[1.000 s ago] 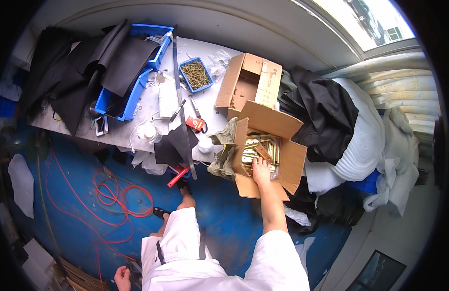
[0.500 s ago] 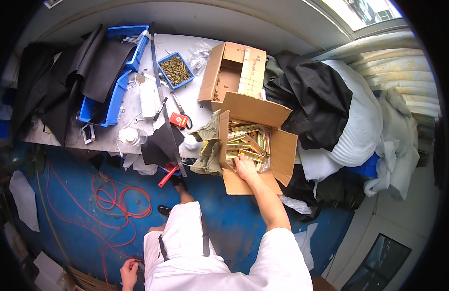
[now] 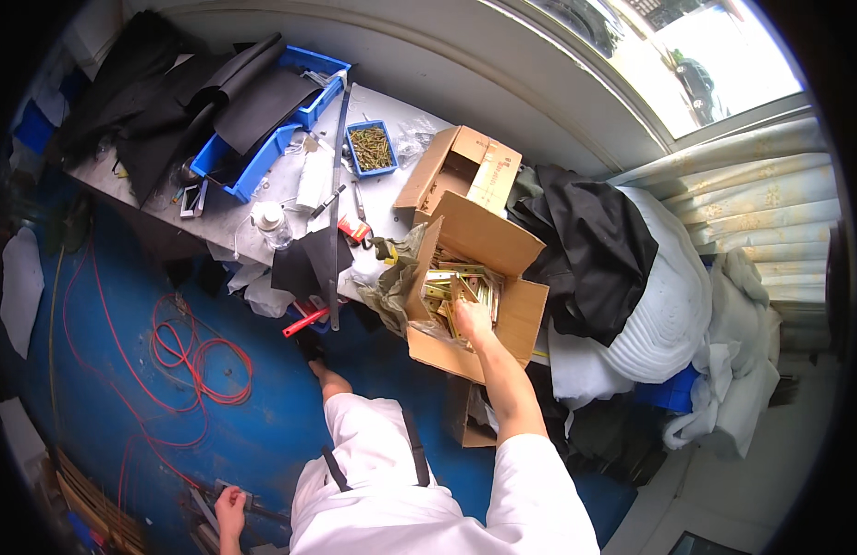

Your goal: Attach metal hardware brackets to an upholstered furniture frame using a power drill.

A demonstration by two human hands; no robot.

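Note:
My right hand [image 3: 472, 320] reaches into an open cardboard box [image 3: 458, 357] at the table's front edge. Its fingers are closed on a gold-coloured metal bracket [image 3: 462, 289] with holes, tilted up out of the pile. Several more such brackets [image 3: 485, 292] lie loosely in the box, partly hidden by my hand and the flaps. My left hand [image 3: 230, 509] is low at the lower left, its fingers curled together beside a dark bar-like piece [image 3: 265, 510]. Whatever those fingers hold is too small to make out.
A blue tray of screws [image 3: 371, 149], a second carton [image 3: 495, 176], a clear bottle [image 3: 272, 225] and a long dark strip [image 3: 338, 203] are on the table [image 3: 244, 233]. Black fabric [image 3: 590, 250] lies right of the box. A red hose [image 3: 202, 370] coils on the blue floor.
My right hand has moved from the pile's near edge farther into the box and now lifts one bracket's end. The view has shifted and turned; my left hand stays low at the left.

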